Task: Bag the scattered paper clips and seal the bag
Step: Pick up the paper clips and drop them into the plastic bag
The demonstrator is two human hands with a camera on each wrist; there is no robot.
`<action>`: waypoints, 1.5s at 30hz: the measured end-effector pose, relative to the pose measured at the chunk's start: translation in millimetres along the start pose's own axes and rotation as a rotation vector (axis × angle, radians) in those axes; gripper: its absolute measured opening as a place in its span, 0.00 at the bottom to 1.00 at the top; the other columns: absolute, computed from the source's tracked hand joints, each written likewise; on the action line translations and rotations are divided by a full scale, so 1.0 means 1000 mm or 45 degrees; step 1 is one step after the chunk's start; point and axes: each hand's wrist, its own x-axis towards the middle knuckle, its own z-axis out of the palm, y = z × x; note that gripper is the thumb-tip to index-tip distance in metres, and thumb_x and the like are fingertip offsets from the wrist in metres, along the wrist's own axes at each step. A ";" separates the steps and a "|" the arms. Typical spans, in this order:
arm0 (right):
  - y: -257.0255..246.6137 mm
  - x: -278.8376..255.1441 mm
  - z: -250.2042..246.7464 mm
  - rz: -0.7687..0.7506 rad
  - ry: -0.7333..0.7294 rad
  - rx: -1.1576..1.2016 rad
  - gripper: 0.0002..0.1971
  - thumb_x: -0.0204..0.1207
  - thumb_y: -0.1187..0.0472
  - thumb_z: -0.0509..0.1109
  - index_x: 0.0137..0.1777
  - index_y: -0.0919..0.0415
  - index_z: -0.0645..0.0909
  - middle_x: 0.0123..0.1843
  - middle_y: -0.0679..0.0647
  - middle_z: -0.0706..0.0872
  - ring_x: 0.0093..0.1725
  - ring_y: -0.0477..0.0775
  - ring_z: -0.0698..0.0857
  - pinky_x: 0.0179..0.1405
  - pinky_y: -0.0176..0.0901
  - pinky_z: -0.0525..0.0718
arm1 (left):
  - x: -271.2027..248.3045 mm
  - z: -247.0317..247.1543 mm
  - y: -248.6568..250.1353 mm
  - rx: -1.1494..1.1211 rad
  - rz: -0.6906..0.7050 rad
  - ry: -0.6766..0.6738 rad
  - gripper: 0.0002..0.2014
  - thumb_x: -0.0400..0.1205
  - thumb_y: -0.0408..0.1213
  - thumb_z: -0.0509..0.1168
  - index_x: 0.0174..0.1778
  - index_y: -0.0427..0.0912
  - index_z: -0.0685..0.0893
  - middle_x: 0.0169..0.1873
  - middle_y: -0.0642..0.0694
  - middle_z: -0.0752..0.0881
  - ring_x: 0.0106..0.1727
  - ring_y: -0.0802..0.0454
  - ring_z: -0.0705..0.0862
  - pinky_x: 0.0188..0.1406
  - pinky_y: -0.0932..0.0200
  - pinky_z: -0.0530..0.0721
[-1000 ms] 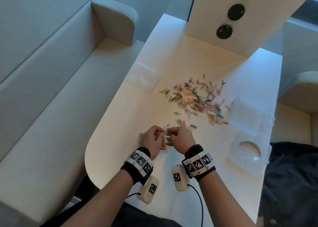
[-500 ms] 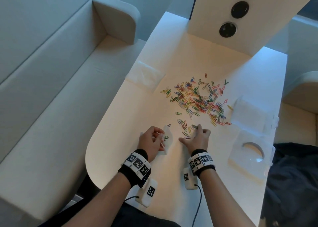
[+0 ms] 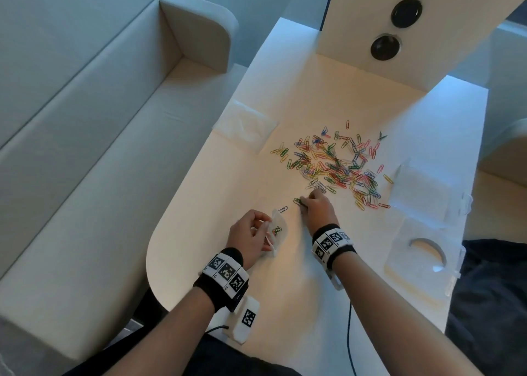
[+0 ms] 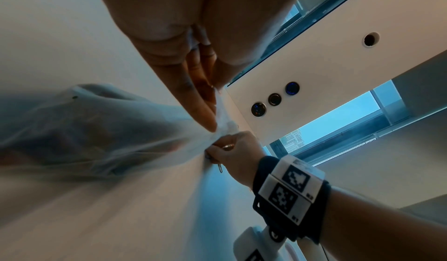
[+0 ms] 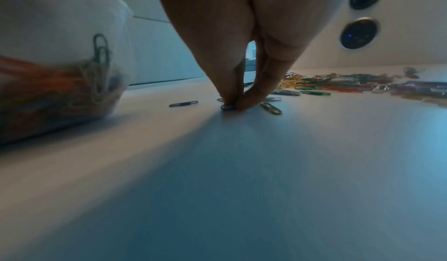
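Note:
A heap of coloured paper clips [image 3: 336, 167] lies mid-table, also seen in the right wrist view [image 5: 350, 85]. My left hand [image 3: 266, 224] pinches the mouth of a small clear bag [image 3: 279, 228] near the table's front edge. A few clips sit inside the bag [image 5: 60, 64]. In the left wrist view its fingers [image 4: 203, 112] grip the bag's film [image 4: 96, 127]. My right hand [image 3: 303, 203] is at the near edge of the heap, thumb and fingers pinching a clip [image 5: 228, 107] against the table. One blue clip [image 3: 283, 209] lies loose between the hands.
A flat clear bag [image 3: 245, 122] lies at the table's left edge. Clear plastic packaging [image 3: 422, 193] and a holed tray [image 3: 422, 258] sit on the right. A white panel with round black buttons [image 3: 385, 47] stands behind the heap. A sofa [image 3: 85, 119] runs along the left.
My right hand has left the bag's mouth and reached forward to the near clips, where it now pinches one. The left hand has kept hold of the bag.

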 end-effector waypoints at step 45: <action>-0.058 0.130 -0.043 -0.311 -0.498 -0.364 0.42 0.73 0.70 0.67 0.84 0.46 0.55 0.87 0.53 0.51 0.85 0.63 0.55 0.81 0.66 0.59 | 0.054 -0.063 0.025 0.011 0.156 0.221 0.05 0.84 0.35 0.65 0.46 0.49 0.84 0.31 0.47 0.86 0.30 0.48 0.85 0.41 0.46 0.88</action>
